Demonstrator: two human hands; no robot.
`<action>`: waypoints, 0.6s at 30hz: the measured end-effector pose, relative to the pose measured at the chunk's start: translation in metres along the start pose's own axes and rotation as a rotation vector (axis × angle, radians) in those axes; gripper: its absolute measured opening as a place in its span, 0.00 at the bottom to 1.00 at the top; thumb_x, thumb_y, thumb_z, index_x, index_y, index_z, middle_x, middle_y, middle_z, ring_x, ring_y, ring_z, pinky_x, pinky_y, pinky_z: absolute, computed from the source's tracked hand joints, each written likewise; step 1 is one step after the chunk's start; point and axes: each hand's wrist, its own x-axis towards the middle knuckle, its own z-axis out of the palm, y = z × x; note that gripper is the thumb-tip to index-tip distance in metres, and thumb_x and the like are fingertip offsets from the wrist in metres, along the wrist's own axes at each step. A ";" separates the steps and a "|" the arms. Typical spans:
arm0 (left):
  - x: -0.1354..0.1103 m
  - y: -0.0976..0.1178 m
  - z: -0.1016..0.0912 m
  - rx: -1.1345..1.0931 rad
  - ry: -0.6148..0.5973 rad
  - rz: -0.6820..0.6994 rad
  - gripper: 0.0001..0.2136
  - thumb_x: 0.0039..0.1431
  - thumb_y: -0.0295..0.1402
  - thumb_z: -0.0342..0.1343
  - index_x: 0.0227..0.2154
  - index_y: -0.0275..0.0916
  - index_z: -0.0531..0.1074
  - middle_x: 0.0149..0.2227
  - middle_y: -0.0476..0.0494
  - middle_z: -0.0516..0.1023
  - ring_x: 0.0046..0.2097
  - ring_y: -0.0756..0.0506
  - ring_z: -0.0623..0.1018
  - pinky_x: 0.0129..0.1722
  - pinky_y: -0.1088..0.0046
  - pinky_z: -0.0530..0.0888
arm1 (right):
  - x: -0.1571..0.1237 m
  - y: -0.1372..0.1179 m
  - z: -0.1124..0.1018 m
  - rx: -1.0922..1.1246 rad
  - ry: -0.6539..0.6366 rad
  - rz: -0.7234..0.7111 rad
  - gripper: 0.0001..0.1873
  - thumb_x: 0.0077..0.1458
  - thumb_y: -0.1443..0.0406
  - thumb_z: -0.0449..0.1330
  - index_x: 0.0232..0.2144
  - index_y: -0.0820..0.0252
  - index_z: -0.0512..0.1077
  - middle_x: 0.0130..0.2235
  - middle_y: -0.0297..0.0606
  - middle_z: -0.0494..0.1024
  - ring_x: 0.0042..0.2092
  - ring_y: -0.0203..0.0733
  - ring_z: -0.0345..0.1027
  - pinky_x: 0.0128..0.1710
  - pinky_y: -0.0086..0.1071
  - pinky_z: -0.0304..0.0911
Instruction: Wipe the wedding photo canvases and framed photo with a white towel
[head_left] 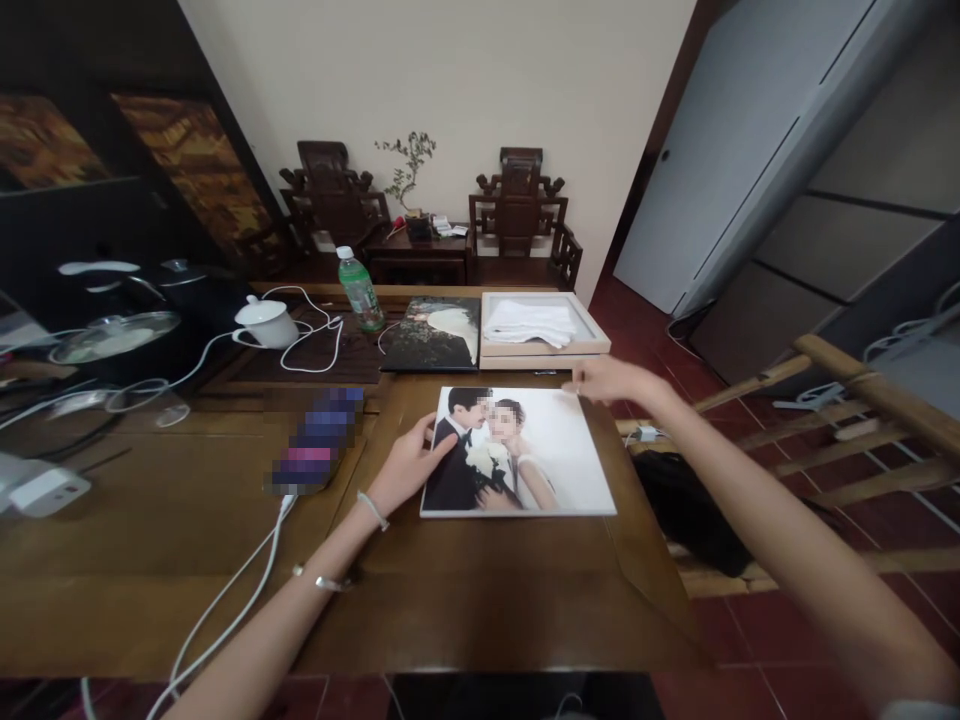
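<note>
While the left hand (411,460), thumb parted, clasps the wedding portrait (523,455), the right hand (604,380) curls its fingers at a corner, grip unclear.

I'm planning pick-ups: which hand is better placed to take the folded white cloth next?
Probably the right hand: it is close to the box bearing the white cloth. The left hand is farther off, at the left edge of the photo panel.

Worn on my head, the one camera looks forward and down from near above the desk (517,590), past my hands (417,455), to the wall (465,70) beyond.
</note>
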 end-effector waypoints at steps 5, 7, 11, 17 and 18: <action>-0.002 -0.010 0.001 0.136 0.005 0.116 0.21 0.45 0.33 0.68 0.45 0.43 0.75 0.27 0.49 0.76 0.23 0.47 0.73 0.24 0.74 0.69 | 0.084 -0.022 -0.054 0.155 0.304 -0.101 0.13 0.57 0.59 0.61 0.28 0.64 0.73 0.23 0.38 0.74 0.28 0.41 0.71 0.33 0.38 0.67; -0.003 -0.012 0.001 0.173 0.004 0.142 0.22 0.45 0.36 0.67 0.47 0.43 0.74 0.27 0.49 0.76 0.22 0.48 0.73 0.23 0.74 0.69 | 0.115 -0.031 -0.058 0.097 0.338 -0.074 0.08 0.55 0.64 0.62 0.31 0.66 0.74 0.30 0.41 0.76 0.38 0.45 0.72 0.42 0.42 0.66; -0.006 -0.014 0.000 0.310 -0.071 0.156 0.26 0.54 0.45 0.59 0.54 0.39 0.67 0.31 0.49 0.74 0.24 0.48 0.74 0.24 0.73 0.71 | 0.156 -0.038 -0.049 0.060 0.199 -0.054 0.17 0.54 0.62 0.65 0.42 0.68 0.73 0.45 0.49 0.76 0.48 0.50 0.69 0.50 0.44 0.63; -0.009 -0.013 -0.001 0.398 -0.110 0.139 0.27 0.59 0.48 0.53 0.56 0.37 0.63 0.33 0.47 0.73 0.25 0.48 0.75 0.25 0.72 0.73 | 0.181 -0.034 -0.043 0.044 -0.036 0.011 0.20 0.62 0.58 0.57 0.53 0.60 0.67 0.53 0.43 0.70 0.48 0.45 0.69 0.46 0.45 0.69; -0.009 -0.013 -0.001 0.402 -0.111 0.138 0.27 0.59 0.48 0.53 0.56 0.37 0.63 0.34 0.47 0.73 0.25 0.48 0.75 0.25 0.72 0.73 | 0.183 -0.034 -0.044 0.054 -0.050 0.017 0.20 0.62 0.58 0.57 0.54 0.60 0.66 0.53 0.43 0.70 0.49 0.44 0.69 0.47 0.45 0.68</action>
